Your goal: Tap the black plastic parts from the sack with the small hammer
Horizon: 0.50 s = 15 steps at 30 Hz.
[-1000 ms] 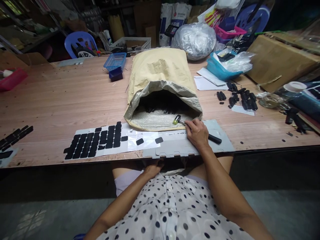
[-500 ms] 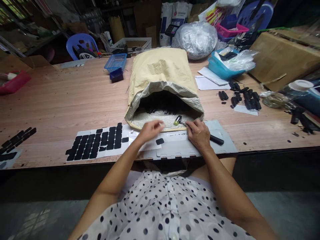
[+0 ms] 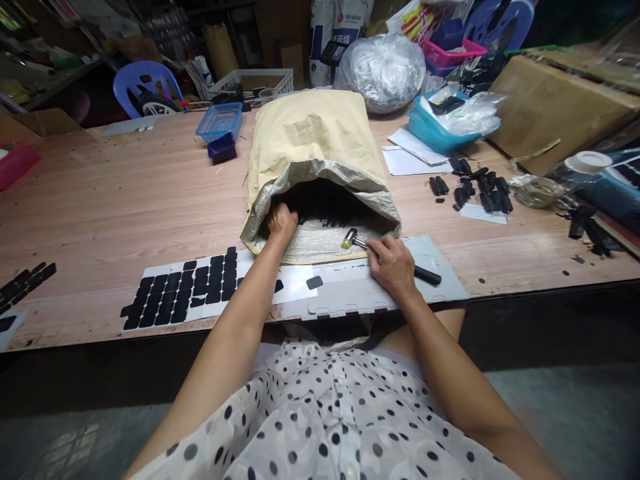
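My left hand [image 3: 283, 221] reaches into the mouth of a yellow woven sack [image 3: 310, 130] that lies on its side; its fingers are partly hidden, so what they touch does not show. Small black parts [image 3: 327, 221] lie inside the dark opening. My right hand [image 3: 394, 267] is closed around a small mallet [image 3: 361, 244] with a black handle and a yellow-green face, resting over the grey board [image 3: 435, 257]. A single black rounded piece [image 3: 315, 283] lies on white sheet between the hands. Left of it are rows of similar black pieces [image 3: 165, 293].
A blue basket [image 3: 220, 121] and a dark blue small box [image 3: 221, 148] stand behind left. Black parts [image 3: 493, 193] lie in a pile at right, near a turquoise basin [image 3: 440, 130] and a cardboard box [image 3: 560, 107]. The table's front edge runs close to my body.
My left hand has moved forward and left, from above the board into the sack's opening. My right hand still holds the mallet. The whole view has shifted slightly.
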Tool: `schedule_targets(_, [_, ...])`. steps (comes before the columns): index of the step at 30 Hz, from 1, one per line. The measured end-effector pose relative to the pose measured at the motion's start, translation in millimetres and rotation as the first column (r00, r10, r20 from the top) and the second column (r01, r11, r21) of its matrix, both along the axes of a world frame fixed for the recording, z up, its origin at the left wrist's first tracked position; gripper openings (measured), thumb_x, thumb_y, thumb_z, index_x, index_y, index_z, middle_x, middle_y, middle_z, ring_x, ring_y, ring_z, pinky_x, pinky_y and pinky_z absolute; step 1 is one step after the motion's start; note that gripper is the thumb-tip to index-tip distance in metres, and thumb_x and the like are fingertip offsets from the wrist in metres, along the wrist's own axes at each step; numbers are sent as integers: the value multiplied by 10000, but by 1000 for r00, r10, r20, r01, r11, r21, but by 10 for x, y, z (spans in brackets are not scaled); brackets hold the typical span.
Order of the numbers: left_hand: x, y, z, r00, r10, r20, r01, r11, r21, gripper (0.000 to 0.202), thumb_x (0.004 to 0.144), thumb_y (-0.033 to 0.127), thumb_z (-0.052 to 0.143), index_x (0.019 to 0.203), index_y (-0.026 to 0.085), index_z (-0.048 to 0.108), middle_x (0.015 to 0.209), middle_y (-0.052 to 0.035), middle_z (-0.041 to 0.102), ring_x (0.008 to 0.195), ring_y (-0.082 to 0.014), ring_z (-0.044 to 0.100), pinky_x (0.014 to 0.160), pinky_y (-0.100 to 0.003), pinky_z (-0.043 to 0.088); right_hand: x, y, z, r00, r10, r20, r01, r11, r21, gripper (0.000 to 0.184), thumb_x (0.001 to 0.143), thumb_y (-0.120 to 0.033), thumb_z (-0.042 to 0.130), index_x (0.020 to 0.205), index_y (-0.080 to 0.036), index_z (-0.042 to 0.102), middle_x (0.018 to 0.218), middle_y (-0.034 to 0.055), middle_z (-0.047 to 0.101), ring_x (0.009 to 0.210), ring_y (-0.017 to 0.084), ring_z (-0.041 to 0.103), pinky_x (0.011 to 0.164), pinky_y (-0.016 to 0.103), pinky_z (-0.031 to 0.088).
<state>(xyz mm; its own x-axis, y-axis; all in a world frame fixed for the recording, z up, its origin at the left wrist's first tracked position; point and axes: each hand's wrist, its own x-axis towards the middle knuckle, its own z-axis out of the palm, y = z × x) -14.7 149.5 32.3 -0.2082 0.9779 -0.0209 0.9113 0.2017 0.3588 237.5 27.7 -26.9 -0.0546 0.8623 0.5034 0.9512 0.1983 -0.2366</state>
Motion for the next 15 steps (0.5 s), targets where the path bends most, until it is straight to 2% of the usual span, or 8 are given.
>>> schedule_targets(3, [13, -105, 70, 998, -9, -58, 7, 999, -38, 329, 943, 222, 483, 1190, 175, 695, 1167, -188, 718, 1092, -336, 687, 919, -416, 537, 2, 5, 1, 1000, 3, -6, -3, 1000, -15, 280, 918, -237, 507, 1062, -244, 747, 893, 81, 582, 854, 232, 494, 767, 347, 400])
schedule_targets(8, [-54, -253, 167, 976, -135, -172, 122, 989, -83, 324, 921, 199, 516, 1180, 174, 708, 1202, -197, 696, 1126, -361, 670, 939, -424, 525, -13, 7, 23, 1000, -4, -2, 4, 1000, -18, 279, 933, -239, 493, 1039, -238, 751, 879, 78, 588, 843, 226, 497, 742, 334, 385])
schedule_targets(10, [-104, -302, 177, 970, -151, -192, 137, 987, -85, 318, 920, 175, 503, 1159, 178, 712, 1176, -193, 696, 1107, -363, 670, 930, -428, 523, -22, 9, 29, 1000, -5, -3, 5, 1000, -23, 277, 936, -242, 492, 1037, -237, 749, 883, 79, 587, 843, 227, 493, 742, 334, 381])
schedule_targets(12, [-150, -364, 169, 971, -138, -195, 131, 990, -48, 336, 929, 143, 466, 1165, 184, 702, 1204, -191, 675, 1079, -354, 672, 907, -429, 526, -29, 11, 31, 1000, -4, -4, 4, 1000, -29, 278, 936, -244, 494, 1054, -239, 746, 890, 81, 585, 847, 229, 485, 751, 336, 382])
schedule_targets(15, [-186, -509, 125, 978, -122, -167, 137, 987, 84, 361, 940, 107, 429, 1174, 208, 684, 1266, -168, 631, 1105, -328, 645, 892, -412, 531, -36, 15, 28, 1000, -4, -5, 4, 999, -35, 284, 937, -247, 494, 1076, -241, 742, 897, 83, 579, 852, 233, 477, 758, 337, 381])
